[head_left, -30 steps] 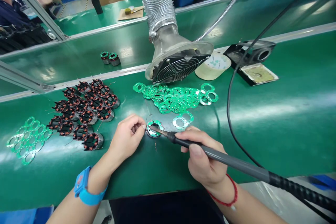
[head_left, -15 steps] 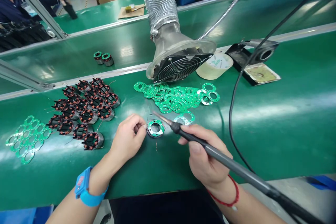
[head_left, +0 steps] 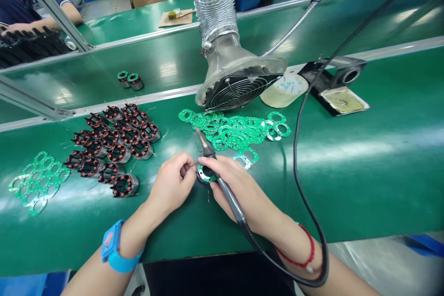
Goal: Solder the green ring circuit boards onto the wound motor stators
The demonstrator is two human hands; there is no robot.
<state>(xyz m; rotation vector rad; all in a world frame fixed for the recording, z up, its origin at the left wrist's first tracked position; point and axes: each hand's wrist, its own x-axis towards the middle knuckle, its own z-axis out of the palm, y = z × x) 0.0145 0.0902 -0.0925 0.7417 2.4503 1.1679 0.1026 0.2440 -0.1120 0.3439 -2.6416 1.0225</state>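
A motor stator topped by a green ring-shaped circuit board (head_left: 205,174) sits on the green bench between my hands, with a short wire end showing below it. My left hand (head_left: 175,178) is closed in a pinch at the board's left edge; what the fingertips hold is hidden. My right hand (head_left: 239,189) is closed around a soldering iron (head_left: 227,196), its tip pointing up and away beyond the board. Fingers of this hand reach over the board's right side and cover part of it. Left of my hands stand several stators with copper windings (head_left: 118,152).
Loose green ring boards (head_left: 236,129) lie piled ahead, under a fume extractor hood (head_left: 239,78). More ring boards (head_left: 40,182) are laid out at far left. Tape (head_left: 284,90) and a soldering-iron stand (head_left: 343,85) are at back right. The iron's black cord (head_left: 298,157) loops at right. A person's arm (head_left: 71,13) shows behind.
My right hand has moved left with the soldering iron and come over the ring board. The iron's tip now points farther forward. My left hand stays almost in place.
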